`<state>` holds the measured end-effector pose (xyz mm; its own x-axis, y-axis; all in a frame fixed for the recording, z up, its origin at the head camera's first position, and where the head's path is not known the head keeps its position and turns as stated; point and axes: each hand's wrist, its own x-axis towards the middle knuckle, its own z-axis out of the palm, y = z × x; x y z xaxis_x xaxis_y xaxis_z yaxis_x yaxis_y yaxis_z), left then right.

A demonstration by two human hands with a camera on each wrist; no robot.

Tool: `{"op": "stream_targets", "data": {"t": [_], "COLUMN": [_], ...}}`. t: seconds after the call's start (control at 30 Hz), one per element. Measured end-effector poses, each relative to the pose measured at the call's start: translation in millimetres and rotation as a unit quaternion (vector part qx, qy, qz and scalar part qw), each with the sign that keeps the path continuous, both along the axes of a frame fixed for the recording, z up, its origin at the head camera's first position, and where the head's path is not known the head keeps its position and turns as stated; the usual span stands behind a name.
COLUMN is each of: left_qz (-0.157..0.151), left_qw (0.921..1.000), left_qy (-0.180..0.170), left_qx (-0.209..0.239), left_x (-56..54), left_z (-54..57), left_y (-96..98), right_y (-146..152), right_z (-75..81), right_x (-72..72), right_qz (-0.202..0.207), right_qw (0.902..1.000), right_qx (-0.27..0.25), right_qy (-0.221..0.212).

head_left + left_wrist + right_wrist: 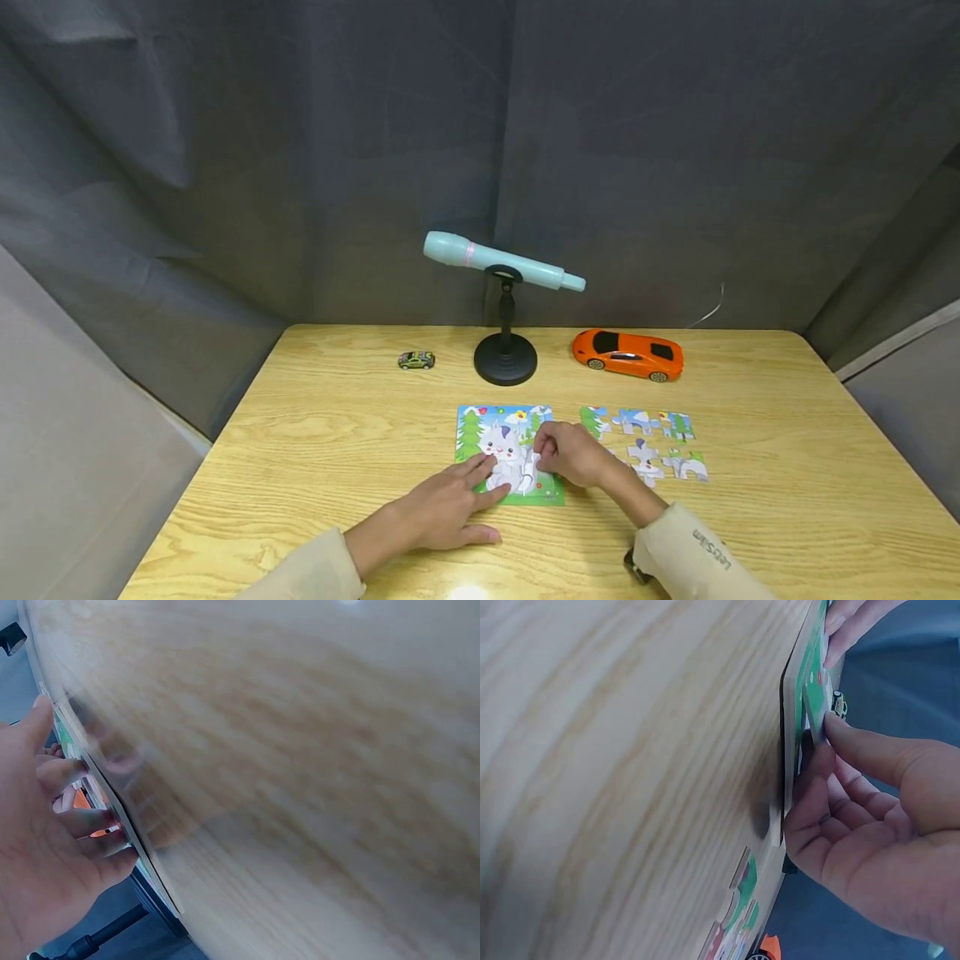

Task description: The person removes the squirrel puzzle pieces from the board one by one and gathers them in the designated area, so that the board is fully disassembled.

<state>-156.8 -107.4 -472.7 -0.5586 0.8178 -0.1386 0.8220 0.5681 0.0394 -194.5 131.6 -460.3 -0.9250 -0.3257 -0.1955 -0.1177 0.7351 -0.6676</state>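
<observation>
A picture puzzle board (542,500) with a white cartoon animal and green trees lies flat at the near middle of the table. My left hand (448,508) rests on its lower left part, fingers spread and fairly straight. At the board's right side, my right hand (577,454) pinches a puzzle piece (815,712) between thumb and forefinger. In the right wrist view that piece has a green edge and stands tilted up off the board. Several loose puzzle pieces (645,473) lie to the right of the board, partly behind the right hand.
Behind the board stands a light blue microphone (525,268) on a black stand (506,360). An orange toy car (628,357) is at the back right, a small patterned toy car (416,360) at the back left. A dark grey curtain (405,167) hangs behind the wooden table (330,425).
</observation>
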Motion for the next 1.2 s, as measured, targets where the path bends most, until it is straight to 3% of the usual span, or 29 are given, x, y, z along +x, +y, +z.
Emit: {"op": "stream_targets", "data": {"t": [0.4,0.93,1.2], "left_qz": [-0.003,-0.009,-0.003], "left_qw": [1.0,0.9999,0.9999], "left_qy": [-0.004,0.001,-0.008], "left_qx": [-0.001,0.008,0.008], "left_x": [-1.0,0.0,-0.1], "left_z": [0.9,1.0,1.1], "left_y": [0.0,0.3,0.2], "right_y": [19,75,117], "right_z": [4.0,20.9,22.9], "right_x": [-4.2,8.0,18.1], "right_qz": [0.066,0.068,0.077], "right_qw": [0.9914,0.9909,0.9868], "right_qx": [-0.113,-0.116,-0.138], "right_qy": [-0.007,-0.007,-0.034]}}
